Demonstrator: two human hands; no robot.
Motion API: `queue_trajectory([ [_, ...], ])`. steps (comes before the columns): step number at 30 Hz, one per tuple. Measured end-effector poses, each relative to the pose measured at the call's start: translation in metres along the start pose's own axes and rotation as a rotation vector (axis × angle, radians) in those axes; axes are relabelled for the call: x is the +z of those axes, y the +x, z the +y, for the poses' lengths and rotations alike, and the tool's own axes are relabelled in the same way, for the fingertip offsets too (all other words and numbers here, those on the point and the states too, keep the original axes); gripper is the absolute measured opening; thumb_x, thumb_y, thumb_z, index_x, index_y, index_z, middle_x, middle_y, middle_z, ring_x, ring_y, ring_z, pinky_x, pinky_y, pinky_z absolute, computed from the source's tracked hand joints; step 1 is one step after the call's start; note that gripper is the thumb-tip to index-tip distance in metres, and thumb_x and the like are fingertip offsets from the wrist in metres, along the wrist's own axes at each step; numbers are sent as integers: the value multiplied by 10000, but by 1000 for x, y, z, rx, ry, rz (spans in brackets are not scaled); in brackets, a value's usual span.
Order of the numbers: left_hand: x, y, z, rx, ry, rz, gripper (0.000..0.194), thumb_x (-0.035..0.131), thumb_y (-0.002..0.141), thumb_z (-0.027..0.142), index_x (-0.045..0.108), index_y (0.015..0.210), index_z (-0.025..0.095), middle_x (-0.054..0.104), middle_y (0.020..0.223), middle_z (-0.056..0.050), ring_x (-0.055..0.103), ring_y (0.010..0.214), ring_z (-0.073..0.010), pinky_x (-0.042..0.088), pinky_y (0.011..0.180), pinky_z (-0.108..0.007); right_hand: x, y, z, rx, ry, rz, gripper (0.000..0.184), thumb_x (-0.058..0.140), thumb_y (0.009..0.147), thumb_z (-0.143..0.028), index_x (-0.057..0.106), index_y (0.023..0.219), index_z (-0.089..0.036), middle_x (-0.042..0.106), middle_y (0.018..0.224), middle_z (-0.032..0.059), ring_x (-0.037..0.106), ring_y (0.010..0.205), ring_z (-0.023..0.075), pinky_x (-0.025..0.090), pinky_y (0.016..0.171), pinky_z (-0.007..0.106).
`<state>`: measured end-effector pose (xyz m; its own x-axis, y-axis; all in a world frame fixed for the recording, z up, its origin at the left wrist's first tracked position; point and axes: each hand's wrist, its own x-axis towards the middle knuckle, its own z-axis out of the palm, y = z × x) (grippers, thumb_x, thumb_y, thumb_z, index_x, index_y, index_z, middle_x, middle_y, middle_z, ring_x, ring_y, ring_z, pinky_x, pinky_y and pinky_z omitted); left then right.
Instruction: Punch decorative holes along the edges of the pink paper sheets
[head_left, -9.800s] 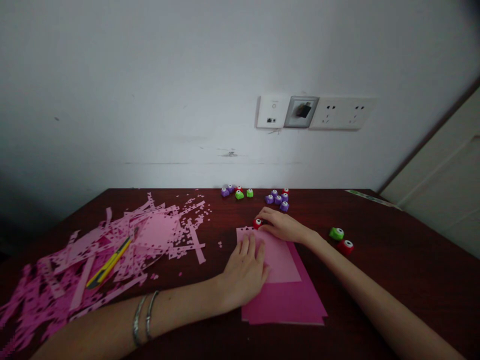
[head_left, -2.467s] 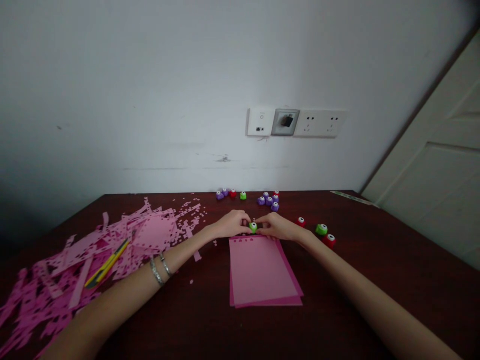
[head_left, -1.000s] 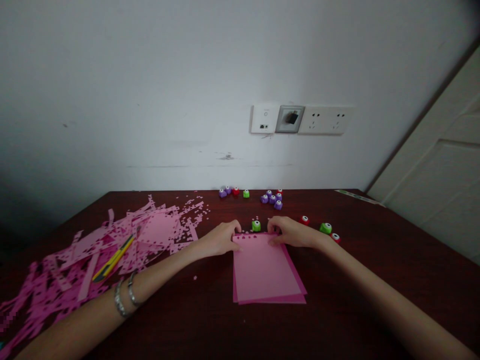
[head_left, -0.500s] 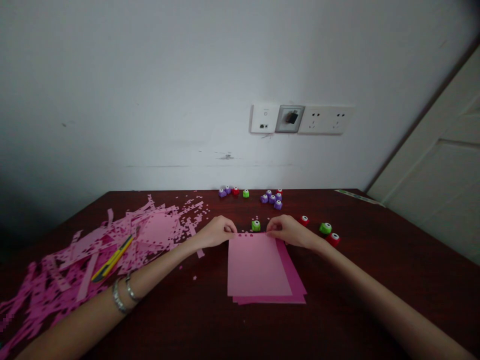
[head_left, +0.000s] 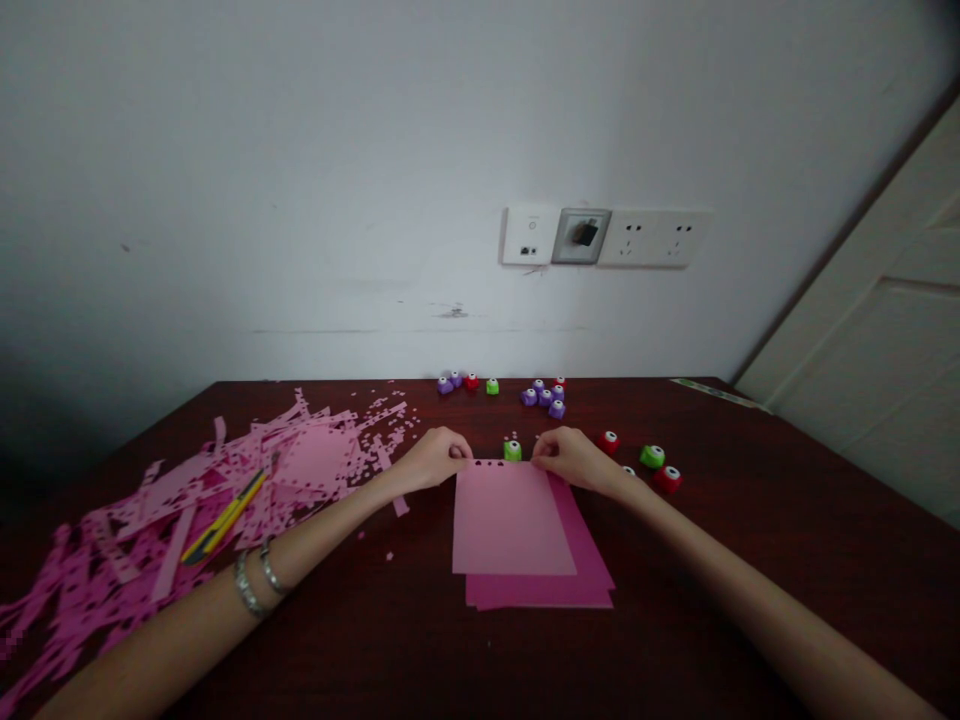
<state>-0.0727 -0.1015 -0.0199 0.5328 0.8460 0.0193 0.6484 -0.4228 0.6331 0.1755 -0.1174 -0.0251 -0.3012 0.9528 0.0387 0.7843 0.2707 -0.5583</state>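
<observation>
A light pink sheet of paper [head_left: 511, 520] lies over darker pink sheets [head_left: 589, 560] in front of me. Several small holes run along its far edge, towards the left. My left hand [head_left: 436, 457] pinches the sheet's far left corner. At the far right corner my right hand [head_left: 568, 458] is closed on the same sheet, its fingertips partly hidden. Just beyond that edge, between the two hands, stands a green craft punch [head_left: 512, 451].
Punched pink paper strips [head_left: 247, 475] are heaped on the left, with a yellow utility knife [head_left: 225, 518] on top. Purple punches [head_left: 546, 397] stand near the wall. A red punch [head_left: 667, 479] and a green punch [head_left: 652, 456] stand right of my right hand.
The light pink sheet has shifted away from me and slightly left, baring more of the darker sheets at the near edge. Both hands have kept hold of it and moved slightly with it.
</observation>
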Motion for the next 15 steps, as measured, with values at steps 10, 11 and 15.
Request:
queue_trajectory([
  [10,1,3,0,-9,3,7,196,514,713,204,674,805,139,646,681,-21,552,586,-117,387,529,-205,0,0,1,-2,9,7,147,514,696,-159,658,668,-150,648,630,37,557,528,130,396,510,232],
  [11,1,3,-1,-2,1,8,197,512,714,206,674,803,138,647,685,-24,552,587,-117,388,530,-206,0,1,2,-3,14,10,148,512,697,-162,657,669,-149,646,628,36,556,524,128,397,510,232],
  [15,2,6,-5,-1,0,-3,205,499,720,218,668,808,144,640,671,-19,548,556,-111,384,509,-204,0,2,4,5,28,18,150,508,701,-174,653,675,-147,643,629,35,556,522,127,396,508,232],
])
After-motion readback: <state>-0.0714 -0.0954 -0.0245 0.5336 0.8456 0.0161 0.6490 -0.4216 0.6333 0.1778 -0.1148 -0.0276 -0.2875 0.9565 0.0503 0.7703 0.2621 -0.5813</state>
